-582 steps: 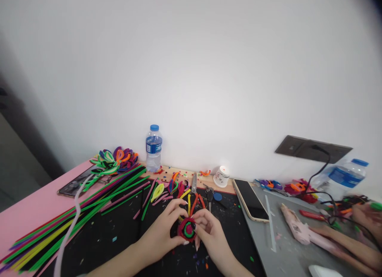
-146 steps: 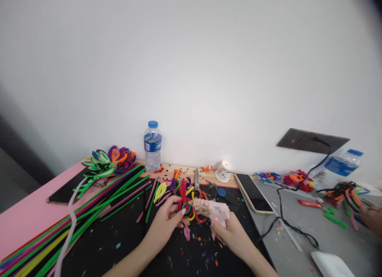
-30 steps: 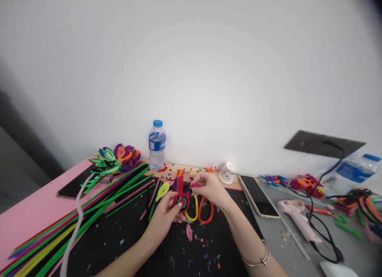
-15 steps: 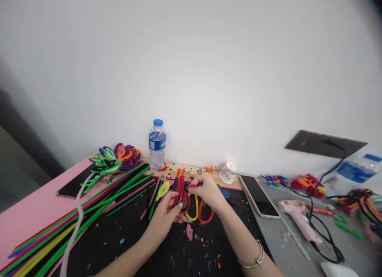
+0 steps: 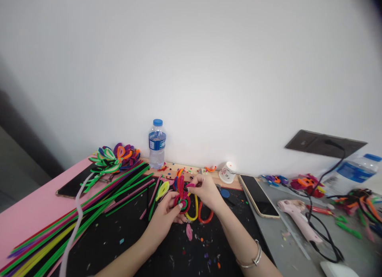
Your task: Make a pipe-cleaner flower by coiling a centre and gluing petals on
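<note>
My left hand [image 5: 170,209] is closed on a pipe-cleaner flower [image 5: 182,203], a red and green coil with a tall red loop standing up from it. The thumb presses on the coil's face. Just right of that loop, my right hand [image 5: 203,187] pinches a small magenta pipe-cleaner petal [image 5: 191,185] that reaches toward the flower; whether the two touch I cannot tell. Scissors with one yellow and one red handle [image 5: 205,217] lie beneath my right hand, their blades hidden. A yellow pipe-cleaner loop [image 5: 162,190] is by my left fingers, and a pink loop [image 5: 189,231] hangs or lies below them.
Many long pipe cleaners [image 5: 98,201] cover the left side, with finished flowers [image 5: 119,155] behind. A water bottle [image 5: 157,146] and a paper cup [image 5: 228,172] stand by the wall. To the right are a phone [image 5: 259,196] and a corded pink glue gun [image 5: 300,219].
Almost nothing differs. My right forearm and its bracelet have shifted slightly left, while both hands keep their hold at the flower.
</note>
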{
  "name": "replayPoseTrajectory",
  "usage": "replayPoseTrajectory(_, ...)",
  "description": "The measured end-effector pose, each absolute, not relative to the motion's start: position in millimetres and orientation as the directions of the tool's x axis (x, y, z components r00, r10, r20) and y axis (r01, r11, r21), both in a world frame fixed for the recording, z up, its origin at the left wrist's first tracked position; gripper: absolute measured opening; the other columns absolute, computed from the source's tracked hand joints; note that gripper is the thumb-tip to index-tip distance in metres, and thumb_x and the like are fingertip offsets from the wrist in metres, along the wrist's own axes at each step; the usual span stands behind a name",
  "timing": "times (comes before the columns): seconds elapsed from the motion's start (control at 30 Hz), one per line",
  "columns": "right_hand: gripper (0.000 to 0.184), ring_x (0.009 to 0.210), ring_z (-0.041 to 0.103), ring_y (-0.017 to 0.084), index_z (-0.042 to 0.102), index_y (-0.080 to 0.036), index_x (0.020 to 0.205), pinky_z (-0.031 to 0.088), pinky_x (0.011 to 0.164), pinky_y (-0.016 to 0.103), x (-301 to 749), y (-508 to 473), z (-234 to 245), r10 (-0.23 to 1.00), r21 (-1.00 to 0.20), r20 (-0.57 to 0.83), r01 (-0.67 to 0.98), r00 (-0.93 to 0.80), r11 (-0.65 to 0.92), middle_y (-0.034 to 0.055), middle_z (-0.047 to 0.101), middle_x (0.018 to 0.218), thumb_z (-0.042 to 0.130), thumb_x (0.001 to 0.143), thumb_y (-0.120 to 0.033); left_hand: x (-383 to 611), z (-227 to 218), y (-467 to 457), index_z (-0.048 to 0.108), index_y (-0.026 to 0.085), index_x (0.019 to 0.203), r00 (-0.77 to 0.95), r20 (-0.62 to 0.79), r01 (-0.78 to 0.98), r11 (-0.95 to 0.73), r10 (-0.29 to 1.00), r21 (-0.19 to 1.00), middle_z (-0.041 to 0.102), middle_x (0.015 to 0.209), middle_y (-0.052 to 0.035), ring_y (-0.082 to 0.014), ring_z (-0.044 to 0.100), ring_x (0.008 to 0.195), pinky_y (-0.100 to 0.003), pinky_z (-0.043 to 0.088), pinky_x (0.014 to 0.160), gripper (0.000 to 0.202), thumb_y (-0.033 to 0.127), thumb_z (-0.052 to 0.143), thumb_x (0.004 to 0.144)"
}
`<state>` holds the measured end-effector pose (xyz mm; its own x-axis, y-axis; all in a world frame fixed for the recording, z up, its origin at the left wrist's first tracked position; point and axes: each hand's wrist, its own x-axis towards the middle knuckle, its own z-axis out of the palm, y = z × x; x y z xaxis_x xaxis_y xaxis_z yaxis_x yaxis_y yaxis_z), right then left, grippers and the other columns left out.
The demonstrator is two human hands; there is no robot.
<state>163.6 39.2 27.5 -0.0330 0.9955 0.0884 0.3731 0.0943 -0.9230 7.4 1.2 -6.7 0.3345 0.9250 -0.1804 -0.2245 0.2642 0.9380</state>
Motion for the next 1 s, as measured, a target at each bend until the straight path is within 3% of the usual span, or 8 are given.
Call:
replayPoseTrajectory(0.63,0.02,0.055,0.044,0.01,0.05,-0.017,0.053,0.034,0.052,0.022,158.6,30.9,42.3,0.975,-0.852,0.204,0.475,-0.086,0.22,-0.0047,0.049,0.058,0.066,0.063,-0.012,6.7,4.8,-1.0,0.048,0.021,0.089,0.268,-0.269,-0.239,0.335,0.925,0.911,0.055,0.063,0.0053,-0.0137,0.062,0.048,-0.023,0.044,0.049,0.038,0.045,0.067,0.067)
replayPoseTrajectory(1.0,0.019,0.054,0.042,0.01,0.05,-0.017,0.055,0.034,0.051,0.021,155.3,27.2,46.9,0.97,-0.843,0.209,0.48,-0.123,0.243,-0.0052,0.049,0.059,0.065,0.064,-0.01,6.1,8.0,-1.8,0.049,0.02,0.09,0.297,-0.248,-0.216,0.318,0.922,0.923,0.059,0.065,0.003,-0.0128,0.061,0.05,-0.022,0.045,0.05,0.034,0.041,0.066,0.07)
